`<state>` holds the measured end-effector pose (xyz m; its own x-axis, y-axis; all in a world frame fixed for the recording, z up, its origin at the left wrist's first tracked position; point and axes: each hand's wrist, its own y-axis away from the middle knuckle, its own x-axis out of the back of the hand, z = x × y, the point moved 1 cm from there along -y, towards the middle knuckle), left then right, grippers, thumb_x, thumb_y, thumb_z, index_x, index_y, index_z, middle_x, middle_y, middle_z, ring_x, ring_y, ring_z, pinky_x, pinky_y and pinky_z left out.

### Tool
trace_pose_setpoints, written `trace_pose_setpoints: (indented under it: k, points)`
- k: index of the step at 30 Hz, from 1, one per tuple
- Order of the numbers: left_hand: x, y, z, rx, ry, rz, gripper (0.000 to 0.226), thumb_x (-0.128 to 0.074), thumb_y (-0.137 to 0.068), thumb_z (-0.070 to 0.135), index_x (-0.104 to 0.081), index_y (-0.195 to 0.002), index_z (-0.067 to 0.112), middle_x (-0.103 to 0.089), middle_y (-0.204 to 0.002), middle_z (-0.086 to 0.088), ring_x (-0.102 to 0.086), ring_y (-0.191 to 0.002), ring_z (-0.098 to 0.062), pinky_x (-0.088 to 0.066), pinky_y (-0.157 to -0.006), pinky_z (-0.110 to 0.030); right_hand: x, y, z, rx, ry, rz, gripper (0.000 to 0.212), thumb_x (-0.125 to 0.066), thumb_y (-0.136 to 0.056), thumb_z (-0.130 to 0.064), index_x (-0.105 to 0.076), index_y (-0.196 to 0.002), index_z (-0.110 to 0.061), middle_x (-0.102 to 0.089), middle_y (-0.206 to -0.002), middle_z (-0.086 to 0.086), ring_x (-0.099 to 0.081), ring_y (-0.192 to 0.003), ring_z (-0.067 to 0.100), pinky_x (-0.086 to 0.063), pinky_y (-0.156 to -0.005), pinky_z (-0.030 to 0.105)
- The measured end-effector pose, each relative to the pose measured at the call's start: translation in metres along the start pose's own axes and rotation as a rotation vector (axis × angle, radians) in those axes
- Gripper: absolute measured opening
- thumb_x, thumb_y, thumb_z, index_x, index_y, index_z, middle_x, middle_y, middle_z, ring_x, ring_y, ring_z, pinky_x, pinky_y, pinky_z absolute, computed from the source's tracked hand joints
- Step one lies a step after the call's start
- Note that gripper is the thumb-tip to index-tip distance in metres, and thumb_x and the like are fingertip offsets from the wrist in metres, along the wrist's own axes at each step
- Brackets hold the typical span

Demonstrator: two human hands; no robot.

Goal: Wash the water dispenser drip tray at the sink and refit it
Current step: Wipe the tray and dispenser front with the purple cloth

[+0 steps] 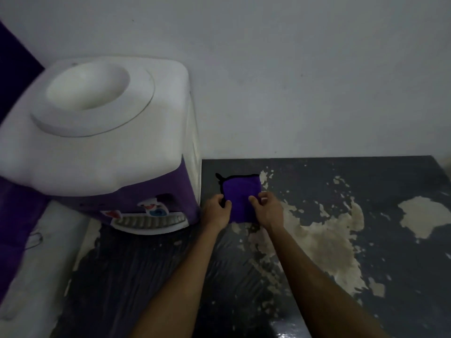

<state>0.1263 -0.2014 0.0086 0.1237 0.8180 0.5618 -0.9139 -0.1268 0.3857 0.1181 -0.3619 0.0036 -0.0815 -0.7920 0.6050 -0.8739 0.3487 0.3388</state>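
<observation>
A white and purple water dispenser (107,142) stands at the left against the wall, seen from above. Its grey slatted drip tray (150,222) sits fitted at the dispenser's front base. To the right of the dispenser a folded purple cloth (240,193) with black trim lies on the dark surface. My left hand (217,211) pinches the cloth's left edge. My right hand (267,208) pinches its right side. Both hands hold the cloth low, close to the surface.
The dark grey surface (366,181) has large patches of peeled pale paint (324,240). A white wall (292,81) rises behind. A white ledge (48,252) and purple fabric (12,228) lie at the left under the dispenser.
</observation>
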Motion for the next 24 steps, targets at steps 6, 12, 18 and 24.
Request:
trace_pose_setpoints:
  k: [6, 12, 18, 24]
  points:
    - [-0.016, -0.024, 0.013, 0.079, -0.035, -0.002, 0.057, -0.055, -0.092, 0.042, -0.043, -0.139, 0.013, -0.054, -0.136, -0.010, -0.054, -0.120, -0.027, -0.046, -0.100, -0.038, -0.005, -0.026, -0.006, -0.112, -0.010, -0.014, 0.056, -0.061, -0.090, -0.051, -0.048, -0.134, -0.017, -0.062, -0.129, 0.009, -0.060, -0.116, 0.027, -0.047, -0.092, 0.038]
    - [-0.027, -0.037, 0.015, 0.213, 0.039, -0.006, 0.054, -0.060, -0.090, 0.041, -0.048, -0.126, 0.003, -0.060, -0.123, -0.015, -0.059, -0.110, -0.032, -0.050, -0.092, -0.039, -0.007, -0.038, -0.009, -0.123, -0.030, -0.061, 0.042, -0.062, -0.094, -0.038, -0.061, -0.123, -0.008, -0.068, -0.115, 0.009, -0.063, -0.109, 0.027, -0.043, -0.083, 0.031]
    - [-0.020, -0.030, 0.009, 0.130, 0.089, -0.066, 0.030, -0.060, -0.092, 0.033, -0.068, -0.089, 0.004, -0.071, -0.094, -0.012, -0.064, -0.084, -0.026, -0.051, -0.076, -0.036, -0.002, -0.033, -0.002, -0.050, -0.122, -0.066, 0.026, -0.063, -0.094, -0.035, -0.063, -0.086, -0.010, -0.064, -0.079, 0.003, -0.060, -0.075, 0.019, -0.042, -0.069, 0.031]
    - [-0.009, -0.005, 0.000, 0.110, 0.241, -0.082, 0.034, -0.056, -0.094, 0.038, -0.064, -0.087, 0.006, -0.069, -0.094, -0.013, -0.065, -0.089, -0.028, -0.049, -0.072, -0.034, 0.012, -0.013, 0.002, 0.050, -0.240, -0.131, 0.035, -0.059, -0.093, -0.041, -0.055, -0.084, -0.007, -0.063, -0.079, 0.014, -0.059, -0.071, 0.024, -0.051, -0.074, 0.045]
